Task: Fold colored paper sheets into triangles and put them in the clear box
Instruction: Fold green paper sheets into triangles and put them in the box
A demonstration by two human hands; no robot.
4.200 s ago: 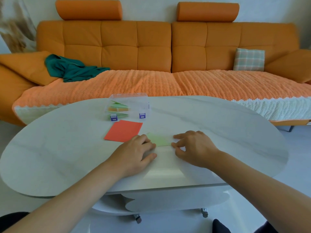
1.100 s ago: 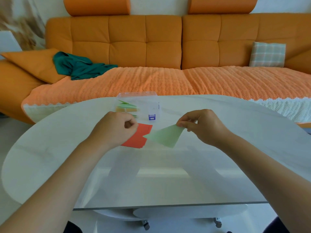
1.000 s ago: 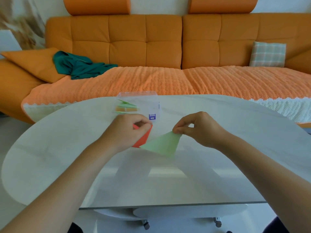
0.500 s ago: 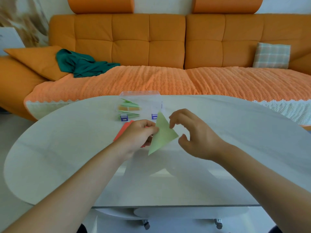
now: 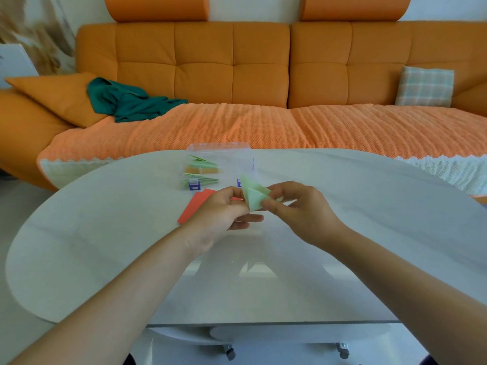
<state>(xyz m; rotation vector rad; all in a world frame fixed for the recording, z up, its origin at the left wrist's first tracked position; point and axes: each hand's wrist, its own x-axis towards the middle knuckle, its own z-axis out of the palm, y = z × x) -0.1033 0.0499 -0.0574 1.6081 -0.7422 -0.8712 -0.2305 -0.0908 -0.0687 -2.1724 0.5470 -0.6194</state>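
Observation:
A pale green paper, partly folded into a triangle, is held in the air above the white table. My left hand pinches its left edge and my right hand pinches its right side. A red paper sheet lies flat on the table, partly hidden under my left hand. Behind it stands the clear box with blue latches, holding several folded green and orange triangles.
An orange sofa with a knitted orange cover runs along the far side of the table. A green cloth and a checked cushion lie on it. The table's near edge is below my forearms.
The green paper was pressed flat on the table, then lifted by my right hand and passed to the left. Now both hands pinch it and it is folded smaller.

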